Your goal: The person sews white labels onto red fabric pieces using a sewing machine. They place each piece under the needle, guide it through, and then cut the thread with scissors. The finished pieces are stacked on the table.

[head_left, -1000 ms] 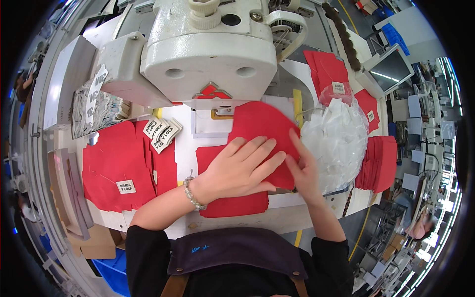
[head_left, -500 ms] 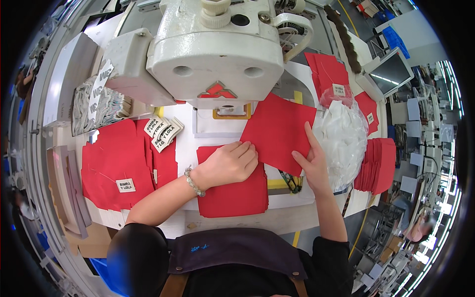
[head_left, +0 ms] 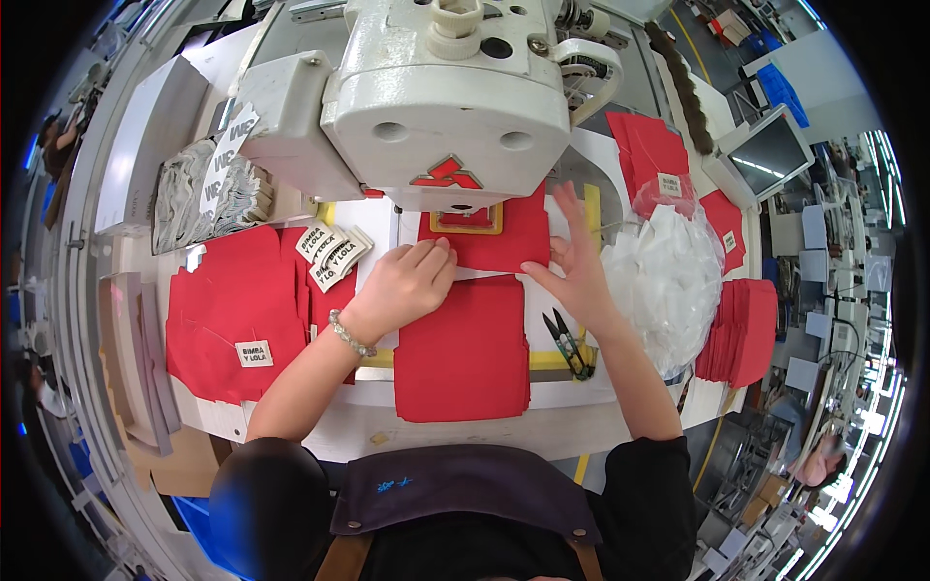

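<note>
A single flat panel of plain red fabric (head_left: pixel 523 250), straight-edged, lies spread around twelve o'clock of the view's centre, its twelve o'clock side partly hidden. Toward six o'clock from it rests a squared, roughly rectangular stack of plain red fabric panels (head_left: pixel 462 349), lying flat, its layered edges closely aligned; a thin pale sliver shows between them.

Sewing workshop, white sewing machine (head_left: pixel 446 121), stacked red fabric (head_left: pixel 463 358)
</note>
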`<state>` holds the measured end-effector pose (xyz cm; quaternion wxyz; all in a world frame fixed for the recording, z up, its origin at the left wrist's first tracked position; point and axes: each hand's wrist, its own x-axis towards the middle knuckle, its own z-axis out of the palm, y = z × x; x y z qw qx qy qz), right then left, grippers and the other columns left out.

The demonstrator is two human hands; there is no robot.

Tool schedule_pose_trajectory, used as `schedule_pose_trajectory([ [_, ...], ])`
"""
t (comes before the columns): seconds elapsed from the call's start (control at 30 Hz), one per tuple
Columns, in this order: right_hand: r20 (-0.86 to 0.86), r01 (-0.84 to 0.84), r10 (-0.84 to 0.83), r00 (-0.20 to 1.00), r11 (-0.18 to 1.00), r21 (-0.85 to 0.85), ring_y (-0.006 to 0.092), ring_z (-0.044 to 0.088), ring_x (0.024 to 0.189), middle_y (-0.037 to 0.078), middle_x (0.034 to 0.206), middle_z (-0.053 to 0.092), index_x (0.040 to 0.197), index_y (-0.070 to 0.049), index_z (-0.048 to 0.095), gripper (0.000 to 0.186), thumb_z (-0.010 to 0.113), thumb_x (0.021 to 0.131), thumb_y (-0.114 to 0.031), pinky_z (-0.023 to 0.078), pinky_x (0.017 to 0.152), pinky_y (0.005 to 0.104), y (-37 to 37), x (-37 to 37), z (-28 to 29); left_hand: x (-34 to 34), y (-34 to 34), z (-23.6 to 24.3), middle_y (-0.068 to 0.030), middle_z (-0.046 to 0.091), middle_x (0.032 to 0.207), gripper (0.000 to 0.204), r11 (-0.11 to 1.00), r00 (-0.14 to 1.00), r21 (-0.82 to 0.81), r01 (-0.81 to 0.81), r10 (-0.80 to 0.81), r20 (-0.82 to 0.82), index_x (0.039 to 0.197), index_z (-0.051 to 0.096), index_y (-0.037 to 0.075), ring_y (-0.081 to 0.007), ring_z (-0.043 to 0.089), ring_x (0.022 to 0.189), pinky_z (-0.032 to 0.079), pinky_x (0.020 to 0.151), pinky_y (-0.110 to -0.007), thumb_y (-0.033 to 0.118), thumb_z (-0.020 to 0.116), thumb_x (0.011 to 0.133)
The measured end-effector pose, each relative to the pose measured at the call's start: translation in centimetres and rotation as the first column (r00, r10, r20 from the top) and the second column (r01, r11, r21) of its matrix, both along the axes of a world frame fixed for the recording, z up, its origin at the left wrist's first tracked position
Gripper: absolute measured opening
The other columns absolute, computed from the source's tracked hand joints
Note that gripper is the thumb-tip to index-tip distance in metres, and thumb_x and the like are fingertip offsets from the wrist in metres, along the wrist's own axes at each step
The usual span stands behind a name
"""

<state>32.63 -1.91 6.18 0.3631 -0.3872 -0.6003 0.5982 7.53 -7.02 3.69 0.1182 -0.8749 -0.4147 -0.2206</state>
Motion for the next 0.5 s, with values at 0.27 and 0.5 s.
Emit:
schedule_pose_trajectory([
  [0.27,0.524,-0.290,0.000,0.852,0.832,0.473,0.0304,0.060,0.114,0.014,0.136,0.057,0.111,-0.006,0.068,0.025,0.067,0.087,-0.007,0.031,0.117,0.0472,0.8,-0.2,-1.8,-1.4,-0.2,-0.9,-0.0109,0.067,0.103,0.026,0.988,0.985,-0.001,-0.153,0.153,0.075,0.098,0.066,-0.001,-0.0224,0.068,0.088,0.057,0.071,-0.033,0.006,0.070,0.074],
  [0.5,0.545,-0.309,-0.027,0.838,0.800,0.514,0.0288,0.057,0.121,0.013,0.135,0.058,0.111,-0.008,0.070,0.027,0.069,0.084,-0.006,0.028,0.118,0.0492,0.9,-0.4,-2.4,-2.4,-2.1,0.7,-0.0075,0.064,0.112,0.036,0.936,0.936,-0.217,-0.278,0.315,0.158,0.101,0.068,0.006,-0.0240,0.059,0.106,0.044,0.088,-0.040,0.022,0.080,0.072],
])
